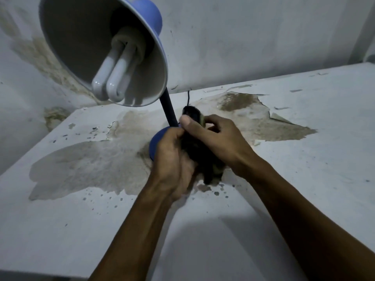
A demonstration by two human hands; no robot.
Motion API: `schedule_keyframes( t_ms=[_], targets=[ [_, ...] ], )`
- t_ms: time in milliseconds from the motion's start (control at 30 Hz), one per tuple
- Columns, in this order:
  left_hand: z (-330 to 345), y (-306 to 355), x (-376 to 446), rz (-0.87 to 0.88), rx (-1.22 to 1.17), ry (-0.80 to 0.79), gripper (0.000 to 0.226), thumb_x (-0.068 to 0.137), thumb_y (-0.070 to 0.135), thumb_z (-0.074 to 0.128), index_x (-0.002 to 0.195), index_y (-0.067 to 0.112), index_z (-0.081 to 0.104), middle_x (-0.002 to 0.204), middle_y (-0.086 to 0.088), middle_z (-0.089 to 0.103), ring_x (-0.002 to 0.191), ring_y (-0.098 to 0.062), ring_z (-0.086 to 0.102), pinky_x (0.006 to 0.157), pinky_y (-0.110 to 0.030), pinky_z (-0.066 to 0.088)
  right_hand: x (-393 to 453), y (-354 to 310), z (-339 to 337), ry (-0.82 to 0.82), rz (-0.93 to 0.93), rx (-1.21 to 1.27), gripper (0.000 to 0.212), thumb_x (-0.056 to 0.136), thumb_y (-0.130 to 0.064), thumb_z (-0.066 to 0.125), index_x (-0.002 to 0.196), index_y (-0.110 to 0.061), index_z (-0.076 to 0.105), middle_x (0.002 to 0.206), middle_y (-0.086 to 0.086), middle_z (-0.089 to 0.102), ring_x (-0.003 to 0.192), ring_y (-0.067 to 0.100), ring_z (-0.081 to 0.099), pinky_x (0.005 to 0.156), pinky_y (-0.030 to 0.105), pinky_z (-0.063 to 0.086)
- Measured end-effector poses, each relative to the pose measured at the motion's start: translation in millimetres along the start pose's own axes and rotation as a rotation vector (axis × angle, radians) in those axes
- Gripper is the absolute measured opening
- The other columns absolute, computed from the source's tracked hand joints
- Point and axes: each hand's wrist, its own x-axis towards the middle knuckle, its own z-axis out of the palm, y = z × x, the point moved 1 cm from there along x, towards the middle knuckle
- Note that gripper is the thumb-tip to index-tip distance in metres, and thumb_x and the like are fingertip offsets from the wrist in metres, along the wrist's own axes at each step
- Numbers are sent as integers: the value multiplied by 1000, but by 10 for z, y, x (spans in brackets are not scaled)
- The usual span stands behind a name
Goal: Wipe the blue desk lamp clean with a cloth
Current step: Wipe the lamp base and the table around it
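The blue desk lamp stands on a worn white table (304,159). Its shade (156,37) tilts toward me at the upper left, with a white bulb (115,76) inside. A dark neck (168,112) runs down to the round blue base (157,138), mostly hidden behind my hands. My left hand (172,159) grips the lower part of a dark cloth (200,157) over the base. My right hand (213,136) pinches the cloth's upper end, just right of the neck. A thin black cord (188,98) rises behind the cloth.
The tabletop's paint is peeled in large brown patches around the lamp. A stained white wall (243,37) stands close behind the table. The table's left edge drops off near the wall at the left, and its front edge lies at the bottom left.
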Motion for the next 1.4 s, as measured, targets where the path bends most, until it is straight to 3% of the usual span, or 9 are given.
schedule_keyframes(
  t_ms=[133,267,400,500,700,967,1133,1233,1400],
  targets=[
    [-161,150,71,-71,185,-114,50,97,28,34,141,10,50,125,-15,68,110,-33,67,87,-47,58,61,72,-174,87,-11,232,28,74,-20,84,98,-9,73,91,7,77,83,20,75,75,33,61],
    [-569,292,196,327,959,384,39,88,21,68,126,18,64,90,6,77,83,-13,73,66,-29,61,262,264,-396,344,117,310,25,75,-10,80,98,-6,70,92,11,75,82,27,75,75,40,63],
    [-838,292,476,124,1345,399,128,48,71,83,150,15,30,147,-9,47,128,-29,49,95,-41,46,496,348,-419,436,142,258,44,70,-14,82,108,-12,61,104,9,70,91,26,70,81,42,61],
    [-828,228,665,85,1492,258,145,26,88,72,142,9,36,141,-10,49,119,-29,51,77,-29,43,717,297,-211,443,121,203,49,65,-14,83,108,-11,58,106,10,67,86,23,68,65,31,60],
    [-834,159,675,247,1502,207,103,25,88,65,103,23,46,84,18,46,69,0,44,53,-17,31,1163,212,183,342,81,97,35,73,-11,75,100,-14,53,101,10,65,92,28,66,80,40,58],
    [-815,161,619,238,1492,209,104,29,87,59,106,18,49,98,4,51,76,-14,49,54,-20,35,729,256,152,352,81,-240,30,79,-18,69,106,-13,57,101,9,60,95,32,61,82,41,54],
    [-805,163,587,256,1492,172,74,39,77,75,82,27,43,76,14,51,66,-5,49,51,-20,33,169,199,247,364,15,-311,25,73,-12,69,88,-14,50,79,1,53,70,19,54,50,27,39],
    [-877,284,605,138,1376,43,64,38,59,92,78,30,53,77,14,60,70,-4,57,54,-24,42,-62,196,373,328,34,-275,31,72,-13,71,76,-22,42,74,-5,49,62,7,49,43,22,32],
    [-1025,479,639,-74,941,11,39,35,30,76,68,17,60,81,-2,64,82,-23,57,66,-33,40,-198,153,219,291,182,269,19,67,2,75,77,-12,66,78,7,75,74,27,75,64,40,63]
  ],
)
